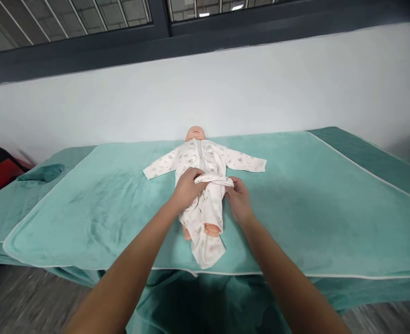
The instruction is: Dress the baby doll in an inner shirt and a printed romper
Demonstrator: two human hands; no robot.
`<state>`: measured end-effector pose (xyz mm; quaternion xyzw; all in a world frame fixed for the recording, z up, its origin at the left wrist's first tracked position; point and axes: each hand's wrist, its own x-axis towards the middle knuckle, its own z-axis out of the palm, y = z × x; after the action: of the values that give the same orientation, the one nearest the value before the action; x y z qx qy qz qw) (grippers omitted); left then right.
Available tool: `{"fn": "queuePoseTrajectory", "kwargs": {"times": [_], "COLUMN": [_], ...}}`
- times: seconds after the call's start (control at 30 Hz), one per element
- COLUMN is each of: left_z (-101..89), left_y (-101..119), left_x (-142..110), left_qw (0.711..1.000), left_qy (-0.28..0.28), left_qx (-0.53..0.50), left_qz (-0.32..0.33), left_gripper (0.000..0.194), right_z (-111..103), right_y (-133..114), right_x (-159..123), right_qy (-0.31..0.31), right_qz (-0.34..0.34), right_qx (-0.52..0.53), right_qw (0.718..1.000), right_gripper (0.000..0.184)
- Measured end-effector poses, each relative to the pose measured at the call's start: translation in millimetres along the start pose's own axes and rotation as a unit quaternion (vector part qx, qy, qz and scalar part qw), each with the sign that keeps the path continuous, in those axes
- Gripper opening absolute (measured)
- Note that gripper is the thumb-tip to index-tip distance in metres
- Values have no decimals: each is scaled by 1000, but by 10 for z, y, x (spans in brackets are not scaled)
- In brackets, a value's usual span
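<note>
A baby doll (195, 133) lies on its back, its head towards the wall. White printed baby clothes (211, 208) cover its body, with both sleeves spread out to the sides. Part of this fabric is bunched into a twisted roll (214, 179) across the waist. My left hand (188, 188) pinches the left end of the roll, while my right hand (238, 197) grips the other end. Below them, a bare doll foot (211, 229) pokes out of one leg opening. Loose cloth (208, 253) lies flat beneath the feet.
The doll rests on a light green plush cover (312, 208) with white piping, spread over a table or bed. Behind stands a white wall (225, 93) under a dark window frame (121, 44). A red and black object (1, 171) is at the far left.
</note>
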<state>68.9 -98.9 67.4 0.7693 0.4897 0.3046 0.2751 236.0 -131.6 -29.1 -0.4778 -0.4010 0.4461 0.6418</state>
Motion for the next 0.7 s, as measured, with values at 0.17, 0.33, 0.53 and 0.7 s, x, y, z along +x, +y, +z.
{"fn": "queuePoseTrajectory", "kwargs": {"times": [0.17, 0.33, 0.53, 0.7], "left_z": [-365, -369, -238, -288], "left_y": [-28, -156, 12, -82], "left_x": [-128, -170, 118, 155], "left_qw": [953, 898, 892, 911], "left_qy": [-161, -65, 124, 127], "left_qx": [-225, -407, -409, -362], "left_qz": [-125, -155, -149, -153], "left_gripper": [30, 37, 34, 29], "right_z": [26, 48, 472, 597], "right_y": [-36, -272, -934, -696], "right_x": [-51, 48, 503, 803], "right_qy": [30, -40, -340, -380], "right_qz": [19, -85, -116, -7], "right_qx": [102, -31, -246, -137], "right_qw": [994, 995, 900, 915], "right_gripper": [23, 16, 21, 30]}}
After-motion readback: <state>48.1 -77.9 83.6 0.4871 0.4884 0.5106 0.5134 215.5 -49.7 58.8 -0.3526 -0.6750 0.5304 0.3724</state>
